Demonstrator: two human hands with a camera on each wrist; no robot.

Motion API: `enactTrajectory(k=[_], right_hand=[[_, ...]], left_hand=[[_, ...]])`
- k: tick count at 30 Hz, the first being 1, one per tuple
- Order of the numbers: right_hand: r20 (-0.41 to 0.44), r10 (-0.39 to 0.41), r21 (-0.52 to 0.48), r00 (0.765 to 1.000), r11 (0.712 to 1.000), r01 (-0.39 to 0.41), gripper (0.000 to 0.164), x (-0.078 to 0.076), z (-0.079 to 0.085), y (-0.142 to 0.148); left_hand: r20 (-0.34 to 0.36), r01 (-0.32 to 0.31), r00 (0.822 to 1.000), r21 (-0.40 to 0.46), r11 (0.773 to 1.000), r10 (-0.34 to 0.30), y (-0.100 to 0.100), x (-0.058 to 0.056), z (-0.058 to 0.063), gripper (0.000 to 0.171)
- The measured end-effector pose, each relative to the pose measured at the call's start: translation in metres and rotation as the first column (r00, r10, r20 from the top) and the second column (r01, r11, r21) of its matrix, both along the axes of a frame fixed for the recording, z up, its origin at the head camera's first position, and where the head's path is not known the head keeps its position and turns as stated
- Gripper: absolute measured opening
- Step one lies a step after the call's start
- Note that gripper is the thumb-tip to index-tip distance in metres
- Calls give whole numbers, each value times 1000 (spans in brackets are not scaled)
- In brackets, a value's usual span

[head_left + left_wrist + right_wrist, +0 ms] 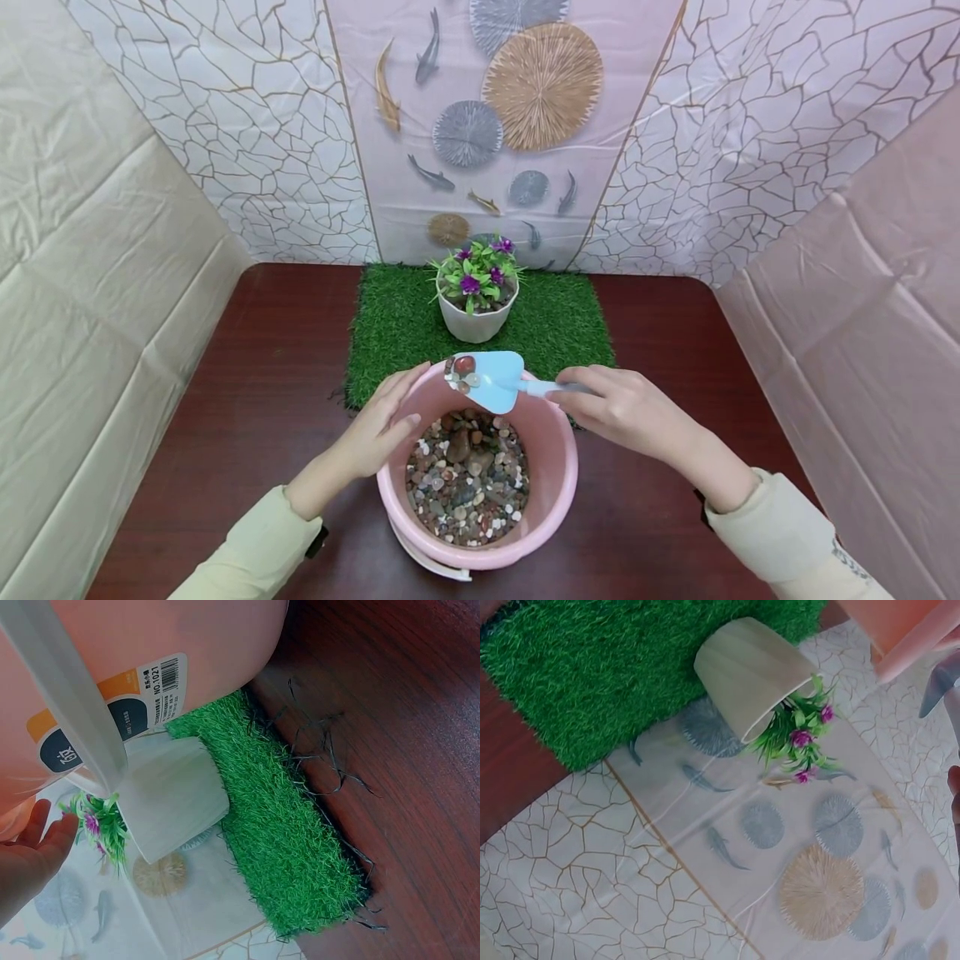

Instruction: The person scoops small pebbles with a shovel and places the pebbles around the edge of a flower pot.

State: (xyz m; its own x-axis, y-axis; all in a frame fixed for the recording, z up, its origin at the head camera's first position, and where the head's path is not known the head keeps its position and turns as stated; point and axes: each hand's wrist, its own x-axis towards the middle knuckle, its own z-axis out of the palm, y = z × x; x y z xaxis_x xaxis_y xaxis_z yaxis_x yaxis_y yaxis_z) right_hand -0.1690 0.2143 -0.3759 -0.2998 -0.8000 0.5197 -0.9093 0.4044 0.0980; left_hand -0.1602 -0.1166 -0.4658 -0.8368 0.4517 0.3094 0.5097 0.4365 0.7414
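Note:
My right hand (618,408) grips the grey handle of a light blue garden trowel (495,379) over the far part of a pink bucket (551,450). Several pebbles (463,372) lie on the trowel's tip, a glossy reddish-brown one the largest. My left hand (378,429) holds the bucket's left rim, its thumb on the inner side and its fingers along the outside. Mixed pebbles (468,492) cover the bucket's bottom. In the right wrist view only the fingers (955,795) and part of the trowel (943,682) show, at the right edge.
A white pot (478,323) with purple flowers stands on a green turf mat (397,308) just behind the bucket. The white bucket handle (71,690) hangs down its near side. Patterned cloth (285,150) rises behind the dark red wooden table (292,333), with plain cloth on both sides.

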Motion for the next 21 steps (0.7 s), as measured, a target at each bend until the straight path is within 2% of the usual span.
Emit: enactTrajectory(k=[13,21], right_hand=[[-9,-21,-68,1000,997,21,38,-19,5,13],[4,-68,-48,998,997,68,40,-31,3,21]], left_hand=[[-4,-9,1000,6,1000,9,0,0,0,62],[-8,-5,1000,9,1000,5,0,0,-1,62]])
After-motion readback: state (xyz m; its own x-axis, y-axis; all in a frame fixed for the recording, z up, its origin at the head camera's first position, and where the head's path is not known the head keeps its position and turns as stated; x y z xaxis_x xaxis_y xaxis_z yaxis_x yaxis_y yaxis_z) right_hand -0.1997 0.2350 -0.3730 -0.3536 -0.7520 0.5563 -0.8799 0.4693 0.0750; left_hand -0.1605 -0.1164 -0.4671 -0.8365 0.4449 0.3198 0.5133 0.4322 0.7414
